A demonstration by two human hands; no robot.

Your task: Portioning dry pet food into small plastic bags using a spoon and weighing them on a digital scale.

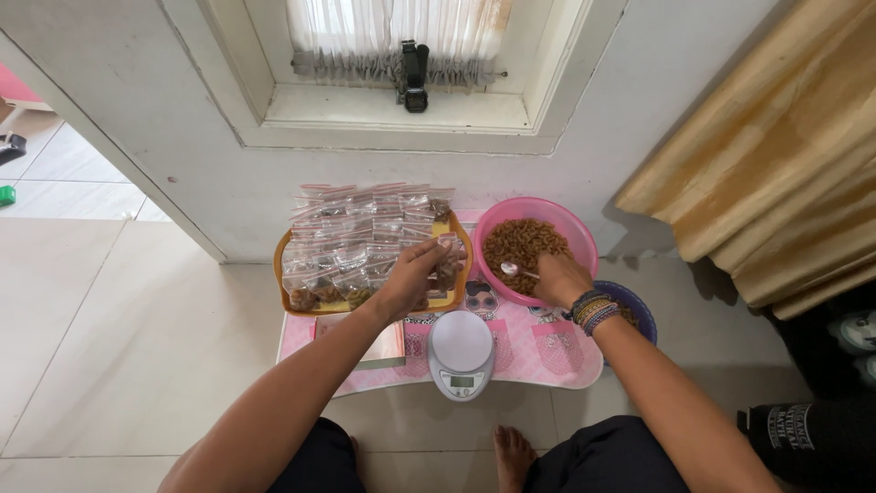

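Dozens of small clear bags point(351, 239), already filled with brown snack pieces, lie stacked on the orange tray point(285, 294) on the low pink tabletop point(538, 351). Beside it the pink basin point(578, 234) holds plenty of loose pieces, so by the look of it much is packed and much remains. A white kitchen scale point(461, 352) sits bare in front. Left hand point(408, 278) pinches one filled bag point(447, 256) over the tray; right hand point(558, 278) grips a spoon point(513, 269) in the basin.
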